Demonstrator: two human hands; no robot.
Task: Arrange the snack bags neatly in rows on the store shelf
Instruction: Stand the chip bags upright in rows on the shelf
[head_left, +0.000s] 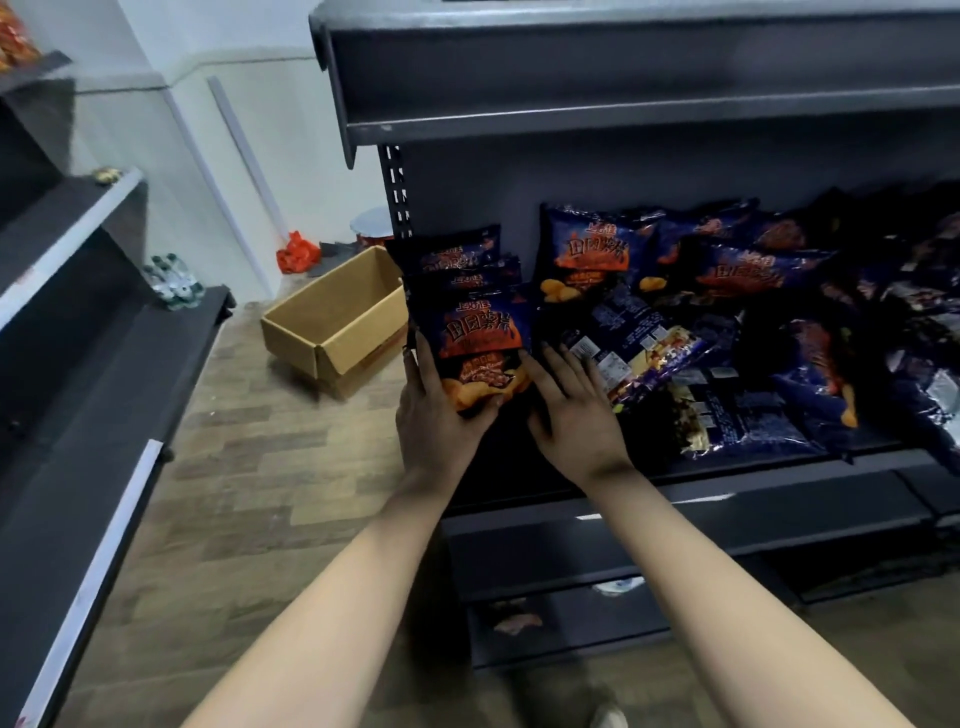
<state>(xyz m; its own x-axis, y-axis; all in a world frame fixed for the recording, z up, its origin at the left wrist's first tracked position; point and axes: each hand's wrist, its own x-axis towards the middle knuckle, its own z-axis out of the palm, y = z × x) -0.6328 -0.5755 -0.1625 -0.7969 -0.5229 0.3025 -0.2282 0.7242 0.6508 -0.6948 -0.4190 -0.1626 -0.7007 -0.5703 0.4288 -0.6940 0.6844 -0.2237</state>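
Dark blue snack bags with orange print fill the dark grey store shelf (779, 470). At the shelf's left end, three bags stand upright one behind another; the front bag (480, 338) is held at its lower left by my left hand (441, 415). My right hand (574, 410) rests flat against that bag's lower right side, fingers spread. Another upright bag (589, 254) stands behind my right hand. To the right, several bags lie in a loose heap (753, 353), some face down.
An open cardboard box (337, 322) sits on the wood-pattern floor left of the shelf, with a red bag (297, 253) behind it. A second dark shelving unit (78, 338) runs along the left. Lower shelves (597, 561) lie under my arms, an upper shelf (623, 114) overhead.
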